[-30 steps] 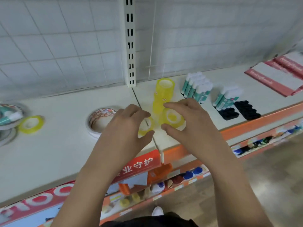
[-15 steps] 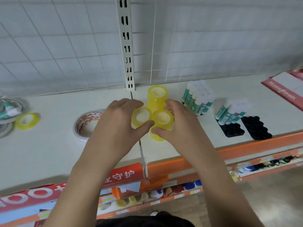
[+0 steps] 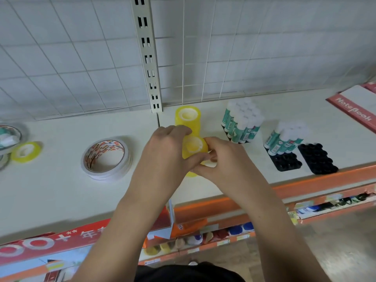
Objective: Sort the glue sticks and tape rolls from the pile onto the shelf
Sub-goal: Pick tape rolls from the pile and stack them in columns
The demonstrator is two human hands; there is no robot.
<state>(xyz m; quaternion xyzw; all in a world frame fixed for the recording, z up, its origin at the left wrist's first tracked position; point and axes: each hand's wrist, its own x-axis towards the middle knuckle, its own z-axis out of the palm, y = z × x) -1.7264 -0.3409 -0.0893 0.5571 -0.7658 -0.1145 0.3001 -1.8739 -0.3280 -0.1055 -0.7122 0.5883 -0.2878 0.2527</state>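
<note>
Between both hands sits a yellow tape roll (image 3: pixel 193 146), stacked on more yellow rolls whose lower edge shows under my palms. My left hand (image 3: pixel 165 151) grips it from the left, my right hand (image 3: pixel 223 159) pinches it from the right and front. Behind it stands a taller stack of yellow tape rolls (image 3: pixel 188 119) against the wire back. Glue sticks (image 3: pixel 241 123) with white caps stand in a block to the right, and a second glue stick group (image 3: pixel 284 139) stands in a black tray. On the left lie wide white tape rolls (image 3: pixel 105 158) and a lone yellow roll (image 3: pixel 26 152).
The white shelf (image 3: pixel 61 190) has an orange front rail (image 3: pixel 305 186). An empty black tray (image 3: pixel 317 158) lies at the right, red notebooks (image 3: pixel 354 110) beyond it. More tape rolls (image 3: pixel 9 137) sit at the far left edge. A slotted upright (image 3: pixel 147 53) rises behind.
The two yellow rolls I held side by side have come together into one stack under my hands. Both hands have closed in around it, slightly farther back on the shelf.
</note>
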